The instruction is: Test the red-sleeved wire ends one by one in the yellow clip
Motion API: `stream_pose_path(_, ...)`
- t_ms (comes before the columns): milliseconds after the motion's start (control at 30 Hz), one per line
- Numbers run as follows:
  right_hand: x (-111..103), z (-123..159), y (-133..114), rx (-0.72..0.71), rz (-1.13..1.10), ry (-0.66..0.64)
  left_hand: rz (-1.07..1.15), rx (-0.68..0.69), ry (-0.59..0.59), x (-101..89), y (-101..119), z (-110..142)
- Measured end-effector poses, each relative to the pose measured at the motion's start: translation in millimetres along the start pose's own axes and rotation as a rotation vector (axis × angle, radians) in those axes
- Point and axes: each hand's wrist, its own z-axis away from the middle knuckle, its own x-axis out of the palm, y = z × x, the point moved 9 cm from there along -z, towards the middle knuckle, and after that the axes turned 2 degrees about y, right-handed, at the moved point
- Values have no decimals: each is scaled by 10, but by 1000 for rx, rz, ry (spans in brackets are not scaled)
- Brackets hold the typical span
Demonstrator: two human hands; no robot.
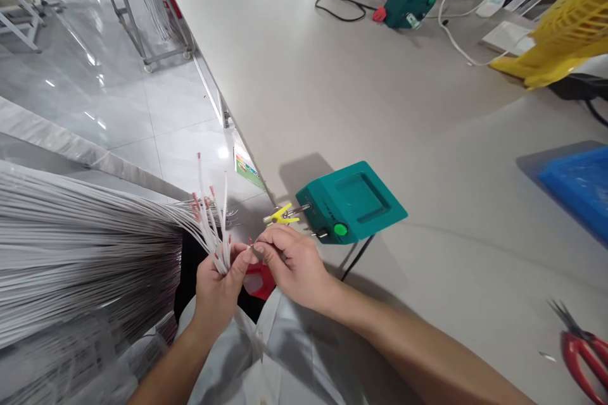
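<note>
At far left a thick spread of white cables [85, 247] runs toward the body, beneath a pale rail [90, 150], with a wheeled rack [127, 12] standing on the floor [178, 145] beyond. The left hand [216, 285] is closed round a small bunch of white wires [212, 231], most standing upright with red tips, in front of the cables' ends and off the table's near left edge. Its thumb meets the fingertips of the right hand [299, 266], whose thumb and forefinger are drawn narrow beside a small red tip; whether they grip it I cannot tell. Below, between the hands, shows a red seat [260, 281]. A card [247, 168] hangs at the edge of the table [380, 95]. Just beyond the right hand a yellow clip [281, 215] sits at the left side of a green device [351, 202] with a round green button. Farther back lies a second green box [407, 6], near a black cord [349, 0]. At right are a yellow basket [570, 25], a blue tray [582, 186] and, nearest, red-handled snips [584, 354]
</note>
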Motion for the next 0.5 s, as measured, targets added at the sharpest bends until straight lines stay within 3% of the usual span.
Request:
stream_pose_path(200,-38,-13,-21,-17,-42,7,15,-6,7,-51,-38,-19)
stream_pose_path(500,-141,-37,14,18,-56,50,-199,99,63,-107,104,-3)
